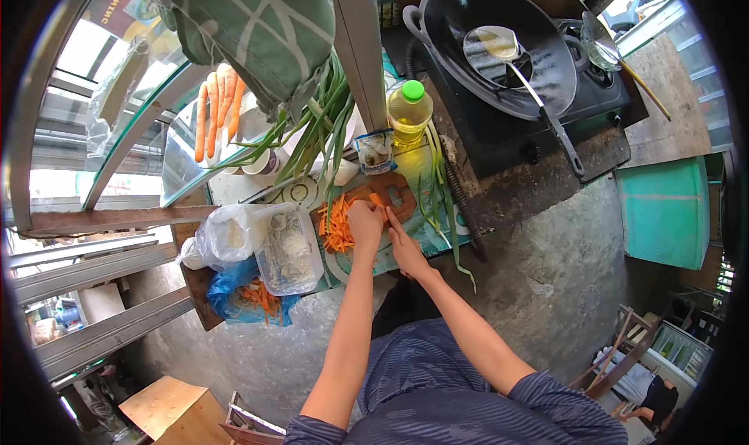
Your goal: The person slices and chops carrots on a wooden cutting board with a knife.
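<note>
My left hand point(366, 225) is closed with curled fingers over an orange carrot piece point(378, 201) on a brown wooden cutting board point(402, 198). Close beside it, my right hand point(406, 251) is closed, its foremost finger reaching toward the carrot; whatever lies within its grip is hidden. A heap of carrot strips point(335, 225) spreads over the board to the left of my hands. Long green onions point(433, 187) run down past the board's right side.
A plastic tub of white powder point(289, 248) and a blue bag of carrot peelings point(253, 295) sit left. An oil bottle point(409, 113) stands behind the board. At right, a wok point(546, 78) with a ladle point(538, 101) rests on the stove. Whole carrots point(212, 113) lie back left.
</note>
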`<state>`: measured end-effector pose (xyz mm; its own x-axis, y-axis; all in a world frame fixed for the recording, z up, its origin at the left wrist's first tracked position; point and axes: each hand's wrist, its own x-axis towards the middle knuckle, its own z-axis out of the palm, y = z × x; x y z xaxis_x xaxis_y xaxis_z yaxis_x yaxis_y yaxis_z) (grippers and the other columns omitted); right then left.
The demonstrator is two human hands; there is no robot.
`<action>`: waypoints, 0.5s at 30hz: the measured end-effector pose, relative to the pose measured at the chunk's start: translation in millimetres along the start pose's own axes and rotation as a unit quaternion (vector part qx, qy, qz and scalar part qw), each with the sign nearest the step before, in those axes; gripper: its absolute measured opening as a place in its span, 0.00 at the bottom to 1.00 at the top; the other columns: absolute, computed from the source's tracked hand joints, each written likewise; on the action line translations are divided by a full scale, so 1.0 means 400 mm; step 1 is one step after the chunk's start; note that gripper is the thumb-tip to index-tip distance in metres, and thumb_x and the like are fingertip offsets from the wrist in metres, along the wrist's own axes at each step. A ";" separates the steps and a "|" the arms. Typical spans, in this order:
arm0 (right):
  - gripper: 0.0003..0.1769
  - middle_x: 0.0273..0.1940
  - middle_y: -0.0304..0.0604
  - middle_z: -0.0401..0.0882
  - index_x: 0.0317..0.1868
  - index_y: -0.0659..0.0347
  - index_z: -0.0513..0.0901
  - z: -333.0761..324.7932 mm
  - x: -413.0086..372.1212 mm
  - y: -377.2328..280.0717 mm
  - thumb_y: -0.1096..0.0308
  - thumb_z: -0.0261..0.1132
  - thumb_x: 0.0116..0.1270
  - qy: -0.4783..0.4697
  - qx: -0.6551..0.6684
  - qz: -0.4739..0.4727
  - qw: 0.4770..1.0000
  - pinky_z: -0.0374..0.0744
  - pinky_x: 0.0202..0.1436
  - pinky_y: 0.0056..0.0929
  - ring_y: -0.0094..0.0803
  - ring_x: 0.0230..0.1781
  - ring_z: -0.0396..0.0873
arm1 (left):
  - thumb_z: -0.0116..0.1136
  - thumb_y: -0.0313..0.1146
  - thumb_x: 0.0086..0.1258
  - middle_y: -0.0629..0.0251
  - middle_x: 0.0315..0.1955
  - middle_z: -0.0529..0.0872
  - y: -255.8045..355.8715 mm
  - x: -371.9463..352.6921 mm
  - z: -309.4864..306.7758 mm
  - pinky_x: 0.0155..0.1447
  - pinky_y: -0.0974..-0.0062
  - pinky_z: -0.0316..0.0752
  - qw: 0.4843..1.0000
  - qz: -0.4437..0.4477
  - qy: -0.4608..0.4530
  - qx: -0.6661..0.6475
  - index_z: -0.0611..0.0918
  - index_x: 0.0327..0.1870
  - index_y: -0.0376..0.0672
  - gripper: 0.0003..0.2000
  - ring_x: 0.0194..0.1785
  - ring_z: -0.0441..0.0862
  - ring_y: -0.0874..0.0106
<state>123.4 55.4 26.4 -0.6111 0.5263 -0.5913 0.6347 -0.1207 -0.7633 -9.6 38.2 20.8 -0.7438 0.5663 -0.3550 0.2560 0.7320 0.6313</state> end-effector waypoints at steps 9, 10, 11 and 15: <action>0.31 0.34 0.68 0.80 0.77 0.32 0.43 0.043 -0.053 0.041 0.61 0.42 0.78 0.052 -0.117 0.006 0.992 0.73 0.36 0.54 0.65 0.33 0.78 | 0.67 0.32 0.57 0.48 0.14 0.79 -0.017 -0.043 0.052 0.31 0.62 0.74 0.998 0.040 0.039 0.009 0.82 0.20 0.30 0.13 0.22 0.80 0.52; 0.31 0.33 0.67 0.80 0.77 0.32 0.43 0.038 -0.055 0.031 0.61 0.42 0.78 0.050 -0.135 0.021 0.989 0.73 0.35 0.55 0.65 0.32 0.79 | 0.67 0.32 0.57 0.48 0.14 0.79 -0.021 -0.042 0.052 0.32 0.61 0.74 0.999 0.033 0.030 -0.001 0.82 0.20 0.30 0.13 0.23 0.80 0.52; 0.32 0.31 0.67 0.80 0.77 0.31 0.42 0.040 -0.047 0.034 0.60 0.42 0.78 0.061 -0.131 0.007 0.989 0.74 0.35 0.57 0.65 0.31 0.78 | 0.67 0.33 0.58 0.47 0.14 0.79 -0.025 -0.039 0.052 0.32 0.61 0.74 0.999 0.026 0.020 -0.011 0.82 0.20 0.30 0.13 0.23 0.80 0.51; 0.32 0.30 0.66 0.80 0.77 0.28 0.41 0.030 -0.025 0.049 0.57 0.42 0.78 0.050 -0.082 0.011 0.995 0.75 0.38 0.60 0.68 0.33 0.78 | 0.66 0.32 0.58 0.45 0.14 0.78 -0.008 -0.040 0.041 0.32 0.59 0.73 1.000 0.014 0.007 -0.007 0.82 0.20 0.29 0.14 0.24 0.80 0.49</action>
<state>136.3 37.6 14.1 -0.5518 0.6064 -0.5725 0.7212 0.0022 -0.6927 11.5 33.0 13.0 -0.7449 0.5815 -0.3272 0.2681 0.7099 0.6512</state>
